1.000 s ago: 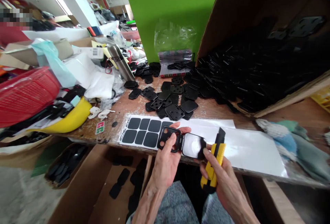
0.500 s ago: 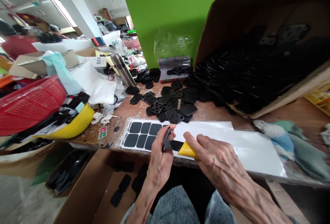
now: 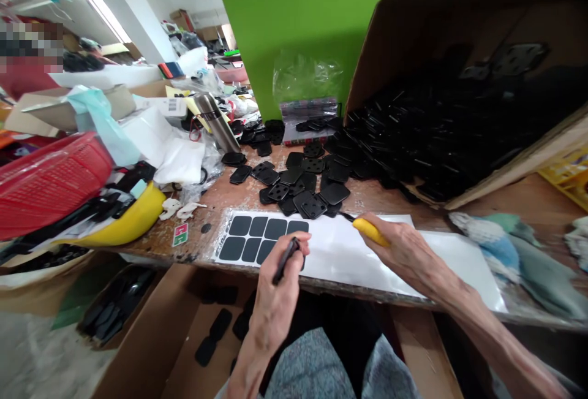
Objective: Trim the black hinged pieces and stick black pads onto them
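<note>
Head view. Left hand (image 3: 280, 270), one: you are pinching a black case (image 3: 285, 262) between thumb and fingers, tilted nearly edge-on, above the near edge of the table (image 3: 252, 195). Its flat faces are mostly hiding from you.

Right hand (image 3: 399, 239), one: you are wrapping it around a yellow knife (image 3: 371, 231), which is pointing its dark blade up and to the left, toward the loose cases. Whether the tip is touching one, you cannot tell. The two hands are staying apart, with bare white paper showing between them.

White sheet, one (image 3: 342, 252): it is lying along the table's near edge, carrying dark labels (image 3: 241, 225) in two rows at its left end. Your left hand is covering part of the rows. A second white sheet (image 3: 463, 264) is lying to its right, partly behind your right forearm.

Loose black cases (image 3: 310, 204), many: they are lying in an overlapping heap just beyond the labelled sheet, some showing round holes. More are filling a large cardboard box (image 3: 519, 166), which is facing you with its opening at the right.

Cloths (image 3: 491, 246), white, blue and green: they are lying at the table's right. Steel flask (image 3: 215, 123), one: it is leaning at the left. Red basket (image 3: 55, 184), one: it is sitting farther left. Open carton (image 3: 138, 350), one: it is standing below the table, holding several black pieces (image 3: 220, 324).
</note>
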A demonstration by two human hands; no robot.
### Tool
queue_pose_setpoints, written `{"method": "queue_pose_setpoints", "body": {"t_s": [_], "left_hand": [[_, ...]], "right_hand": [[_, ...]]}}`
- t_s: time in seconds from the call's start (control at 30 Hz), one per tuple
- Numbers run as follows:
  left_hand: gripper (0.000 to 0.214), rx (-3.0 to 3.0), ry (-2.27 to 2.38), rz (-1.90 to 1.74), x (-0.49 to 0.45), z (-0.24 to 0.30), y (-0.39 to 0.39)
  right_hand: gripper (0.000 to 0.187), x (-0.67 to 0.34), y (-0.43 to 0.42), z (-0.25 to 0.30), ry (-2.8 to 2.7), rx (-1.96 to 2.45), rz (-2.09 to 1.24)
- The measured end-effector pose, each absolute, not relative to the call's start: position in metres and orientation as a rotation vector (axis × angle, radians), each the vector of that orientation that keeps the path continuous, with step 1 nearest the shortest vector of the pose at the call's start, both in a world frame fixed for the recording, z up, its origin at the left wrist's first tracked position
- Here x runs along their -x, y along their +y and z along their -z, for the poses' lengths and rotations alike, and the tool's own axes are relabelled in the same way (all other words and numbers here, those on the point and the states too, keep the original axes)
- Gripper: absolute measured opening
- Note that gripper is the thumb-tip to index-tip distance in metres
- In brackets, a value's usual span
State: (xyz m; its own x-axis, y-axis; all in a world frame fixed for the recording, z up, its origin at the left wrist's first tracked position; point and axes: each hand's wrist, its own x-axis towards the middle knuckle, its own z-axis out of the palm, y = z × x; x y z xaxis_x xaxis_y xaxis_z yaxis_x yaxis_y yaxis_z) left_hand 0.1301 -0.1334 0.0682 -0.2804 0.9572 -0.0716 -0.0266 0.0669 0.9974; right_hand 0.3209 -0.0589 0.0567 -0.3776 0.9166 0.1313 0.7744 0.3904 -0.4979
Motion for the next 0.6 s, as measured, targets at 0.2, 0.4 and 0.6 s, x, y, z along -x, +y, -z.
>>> {"method": "queue_pose_setpoints", "body": {"t_s": [0.2,0.4,0.6], "left_hand": [[0.032,-0.167,0.819,-1.524,-0.129,-0.061,-0.112],[0.035,-0.131,0.840,-1.392,-0.139,-0.053,-0.111],[0.034,-0.188,1.087,-1.188,-0.149,-0.050,-0.110]], "right_hand": [[0.036,-0.303,-0.104,-0.027,-1.196,1.185,-1.817],[0.032,-0.286,-0.115,-0.012,-0.953,1.132,-1.779],[0.021,-0.323,-0.111,-0.015,-1.505,1.406,-1.220]]}}
